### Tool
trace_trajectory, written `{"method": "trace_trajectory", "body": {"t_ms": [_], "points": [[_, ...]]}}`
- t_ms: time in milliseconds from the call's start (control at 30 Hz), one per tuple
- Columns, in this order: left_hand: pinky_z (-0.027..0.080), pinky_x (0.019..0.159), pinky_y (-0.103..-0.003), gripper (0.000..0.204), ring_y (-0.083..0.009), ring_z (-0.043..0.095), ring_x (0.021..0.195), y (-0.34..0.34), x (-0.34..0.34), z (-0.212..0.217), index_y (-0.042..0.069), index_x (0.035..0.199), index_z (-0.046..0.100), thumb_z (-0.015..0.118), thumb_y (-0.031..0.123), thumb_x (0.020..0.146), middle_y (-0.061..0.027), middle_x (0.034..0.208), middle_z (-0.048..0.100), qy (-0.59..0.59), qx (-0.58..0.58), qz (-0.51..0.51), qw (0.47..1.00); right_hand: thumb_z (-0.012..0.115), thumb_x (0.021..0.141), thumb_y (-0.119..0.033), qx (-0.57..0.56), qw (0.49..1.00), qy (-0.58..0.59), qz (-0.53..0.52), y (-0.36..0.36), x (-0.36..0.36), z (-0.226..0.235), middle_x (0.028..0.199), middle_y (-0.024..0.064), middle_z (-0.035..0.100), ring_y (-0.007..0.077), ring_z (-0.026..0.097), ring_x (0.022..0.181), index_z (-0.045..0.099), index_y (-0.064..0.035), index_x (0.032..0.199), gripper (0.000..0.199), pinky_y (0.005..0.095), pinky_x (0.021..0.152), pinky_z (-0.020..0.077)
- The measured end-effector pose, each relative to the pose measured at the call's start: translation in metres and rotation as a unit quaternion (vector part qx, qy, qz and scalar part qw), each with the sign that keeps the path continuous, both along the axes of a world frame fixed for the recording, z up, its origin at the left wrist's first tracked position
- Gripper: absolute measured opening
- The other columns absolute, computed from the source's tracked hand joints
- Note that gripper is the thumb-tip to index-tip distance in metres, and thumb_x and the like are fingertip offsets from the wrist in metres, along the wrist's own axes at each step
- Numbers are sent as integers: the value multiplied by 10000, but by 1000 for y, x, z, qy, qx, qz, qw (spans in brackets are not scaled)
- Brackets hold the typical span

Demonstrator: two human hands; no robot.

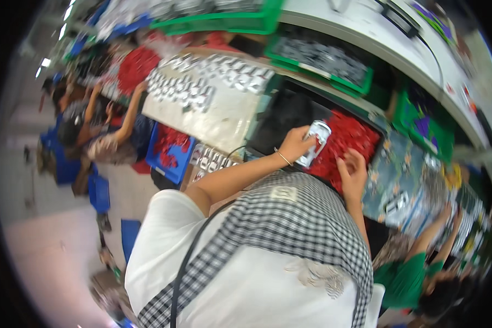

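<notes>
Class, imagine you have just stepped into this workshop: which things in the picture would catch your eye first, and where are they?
First, the heap of red parts in a dark tray at centre right, where the right hand rests while the left hand holds a silvery packet just above it. Next, the pale board to the upper left, lined with rows of small silvery pieces. Green crates edge the top.
</notes>
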State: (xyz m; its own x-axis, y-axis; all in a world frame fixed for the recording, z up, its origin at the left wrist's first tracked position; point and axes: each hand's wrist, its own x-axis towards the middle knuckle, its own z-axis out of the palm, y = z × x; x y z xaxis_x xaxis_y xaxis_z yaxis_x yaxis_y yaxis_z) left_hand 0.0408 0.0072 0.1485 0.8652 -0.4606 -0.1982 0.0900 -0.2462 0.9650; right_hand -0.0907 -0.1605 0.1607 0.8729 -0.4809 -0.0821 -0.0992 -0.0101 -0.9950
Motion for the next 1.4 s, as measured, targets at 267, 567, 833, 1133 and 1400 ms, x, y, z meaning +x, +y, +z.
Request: {"method": "trace_trajectory", "body": {"t_ms": [267,567,833,1133,1400], "points": [[420,802,-435,387,-364,533,936,177,134,-96,2,1115,513,618,97,755,-217,1002,579,-356,290,285,841,611,867,-98,0,987,127,-99,-32,-52,-39,1017,88,584,157,555,919,535,19,1141,307,272,833,440],[402,864,-434,540,-299,451,1094,231,139,-162,215,1170,516,743,210,681,-92,1126,522,-280,437,211,828,608,876,-104,31,978,168,-115,-35,-78,-46,915,3,571,70,517,770,556,-11,1105,252,200,673,420],[283,971,-552,454,-343,381,1183,275,172,-150,249,1112,569,738,302,695,-74,1215,472,-297,523,217,769,611,884,-138,109,951,229,-178,-48,-118,-71,911,2,557,85,525,764,553,-20,1107,259,200,648,428],[343,943,-623,577,-345,367,1247,294,243,-190,277,1201,536,724,450,684,-88,1304,452,-139,699,207,670,625,820,-60,-65,928,264,-255,-71,-163,-132,945,67,621,143,573,875,596,12,1072,264,263,805,461],[322,971,-488,470,-386,428,1145,228,165,-127,93,1198,543,683,221,768,-213,1203,497,-434,368,72,819,718,680,-143,-311,796,347,-385,-141,-190,-171,1046,193,550,331,496,993,548,-4,1107,480,404,891,386]]}}
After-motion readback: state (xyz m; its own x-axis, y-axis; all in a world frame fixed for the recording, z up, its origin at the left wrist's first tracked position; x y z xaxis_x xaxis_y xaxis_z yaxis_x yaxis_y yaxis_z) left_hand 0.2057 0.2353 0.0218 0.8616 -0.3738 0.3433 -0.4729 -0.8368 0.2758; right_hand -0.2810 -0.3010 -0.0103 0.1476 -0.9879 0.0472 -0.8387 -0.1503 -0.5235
